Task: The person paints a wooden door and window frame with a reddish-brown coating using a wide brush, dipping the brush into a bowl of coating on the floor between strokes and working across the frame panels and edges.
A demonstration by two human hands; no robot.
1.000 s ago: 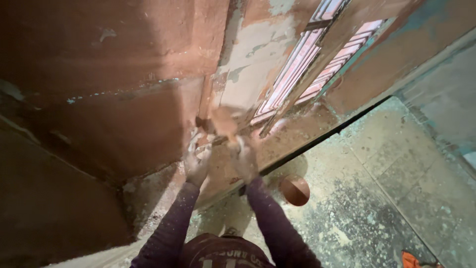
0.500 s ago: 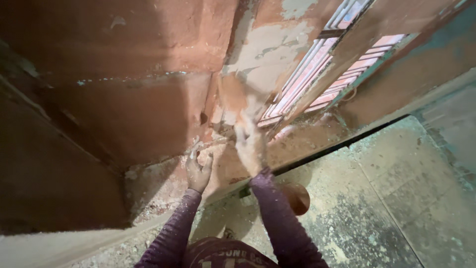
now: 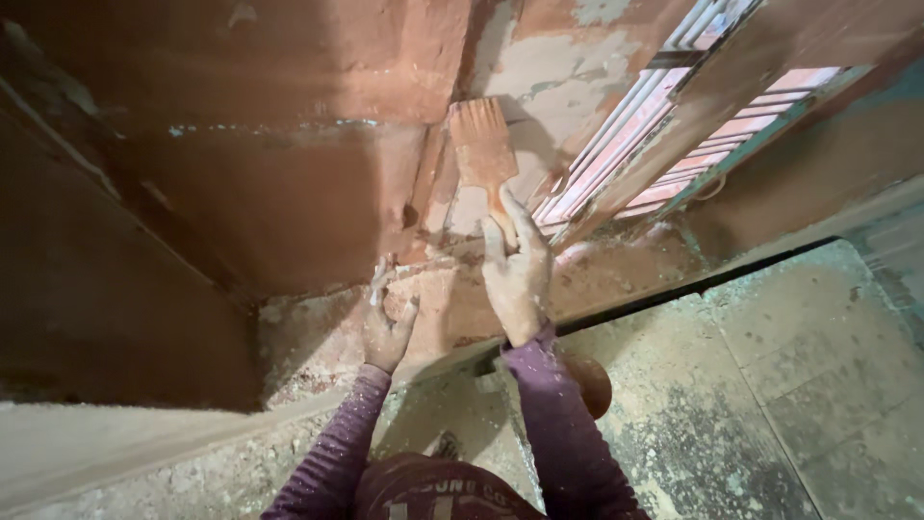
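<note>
Upright against the wall [image 3: 289,193], the flat paintbrush [image 3: 484,154] points bristles up, its long axis leaning slightly left, just left of the window grille [image 3: 674,116]. Its wide bristles are caked orange-brown. The right hand [image 3: 518,274] wraps fingers around the handle. The left hand [image 3: 388,323] rests below, fingers loosely spread on crumbled plaster.

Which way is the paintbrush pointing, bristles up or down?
Bristles up. The right hand grips the paintbrush by its handle, with the broad bristles raised flat against the patchy wall. The left hand rests on the ledge.
</note>
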